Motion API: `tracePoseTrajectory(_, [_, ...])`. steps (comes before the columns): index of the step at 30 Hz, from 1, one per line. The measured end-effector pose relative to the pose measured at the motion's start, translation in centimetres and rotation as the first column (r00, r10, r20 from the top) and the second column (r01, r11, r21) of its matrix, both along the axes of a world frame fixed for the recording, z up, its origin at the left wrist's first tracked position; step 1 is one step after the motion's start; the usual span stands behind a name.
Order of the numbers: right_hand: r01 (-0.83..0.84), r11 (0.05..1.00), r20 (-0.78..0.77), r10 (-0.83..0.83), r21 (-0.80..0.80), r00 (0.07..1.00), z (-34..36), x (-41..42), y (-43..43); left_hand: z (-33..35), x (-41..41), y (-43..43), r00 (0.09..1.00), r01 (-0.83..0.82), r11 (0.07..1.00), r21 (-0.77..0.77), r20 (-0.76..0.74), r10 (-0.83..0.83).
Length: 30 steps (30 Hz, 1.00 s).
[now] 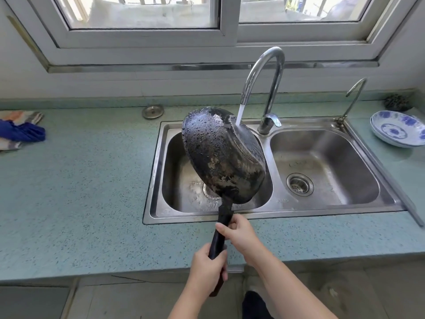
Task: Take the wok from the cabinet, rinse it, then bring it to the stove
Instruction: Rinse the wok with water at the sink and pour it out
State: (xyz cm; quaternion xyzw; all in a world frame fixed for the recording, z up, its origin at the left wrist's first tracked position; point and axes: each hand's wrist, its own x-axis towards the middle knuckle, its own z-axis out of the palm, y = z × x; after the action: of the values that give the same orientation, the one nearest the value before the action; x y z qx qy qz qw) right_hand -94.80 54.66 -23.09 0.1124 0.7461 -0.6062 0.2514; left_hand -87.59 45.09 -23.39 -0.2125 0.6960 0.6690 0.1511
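**A:** Where is the wok?

**B:** We hold the wok (220, 153) at the centre of the frame, above the basin on the left side of the steel double sink (310, 207). It is tipped on edge, with its blackened, wet underside turned toward us.

**A:** And the water?

**B:** A white stream (239, 113) runs from the tall curved tap (264, 77) and lands on the upper right edge of the wok's base.

**A:** How do our hands sit?

**B:** Both grip the long black handle (218, 241), which slants from the wok down toward the bottom centre of the frame. Our right hand (239, 233) is closed round it higher up, over the bench just below the sink's front rim. Our left hand (207, 265) is curled round the lower end, closer to us, at the bench's front edge. The wok lies above and beyond both hands, with the right one nearer to it.

**A:** What else is around?

**B:** The speckled green bench (80, 192) surrounds the sink. A blue and striped cloth (20, 132) lies at the left edge. A round metal sink plug (152, 111) rests behind the sink, left of the tap. At the right edge sit stacked blue-and-white dishes (397, 132), with a dark scourer (397, 102) behind them. A thin second tap (354, 95) stands at the sink's back right corner. A window (138, 31) fills the top.
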Motion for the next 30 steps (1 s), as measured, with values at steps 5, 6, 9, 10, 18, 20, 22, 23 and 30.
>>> tracePoseTrajectory(5, [-0.018, 0.996, -0.024, 0.02, 0.085, 1.0, 0.8, -1.1, 0.4, -0.1, -1.2, 0.5, 0.996, -0.047, 0.977, 0.209, 0.081, 0.03])
tracePoseTrajectory(6, [-0.028, 0.992, -0.036, 0.032, 0.12, 0.999, 1.0, -1.4, 0.4, -0.1, -1.5, 0.5, 0.994, -0.063, 0.964, 0.259, 0.103, 0.038])
tracePoseTrajectory(9, [-0.056, 0.975, -0.064, 0.071, 0.214, 0.995, 1.6, -2.2, 0.1, -0.2, -2.3, 0.5, 0.988, -0.102, 0.935, 0.339, 0.148, 0.054])
tracePoseTrajectory(10, [-0.059, 0.97, -0.067, 0.077, 0.235, 0.995, 1.7, -2.4, 0.0, -0.1, -2.4, 0.5, 0.986, -0.107, 0.928, 0.357, 0.155, 0.054])
tracePoseTrajectory(18, [-0.117, 0.873, -0.079, 0.174, 0.474, 0.982, 2.5, -3.3, -0.2, 0.6, -3.1, 1.4, 0.961, -0.166, 0.944, 0.287, 0.26, 0.09])
tracePoseTrajectory(20, [-0.137, 0.848, -0.07, 0.201, 0.512, 0.977, 2.6, -3.3, -0.4, 0.3, -3.0, 2.0, 0.964, -0.186, 0.969, 0.164, 0.219, 0.148])
tracePoseTrajectory(22, [-0.15, 0.84, -0.063, 0.213, 0.522, 0.975, 2.6, -3.2, -0.4, 0.1, -2.9, 2.3, 0.966, -0.188, 0.979, 0.08, 0.197, 0.169])
tracePoseTrajectory(23, [-0.152, 0.839, -0.062, 0.216, 0.523, 0.974, 2.7, -3.2, -0.4, 0.2, -2.9, 2.4, 0.965, -0.19, 0.978, 0.081, 0.2, 0.171])
tracePoseTrajectory(30, [-0.181, 0.808, -0.07, 0.265, 0.561, 0.962, 2.8, -3.4, 0.1, 0.6, -2.9, 3.1, 0.957, -0.205, 0.96, 0.191, 0.244, 0.156])
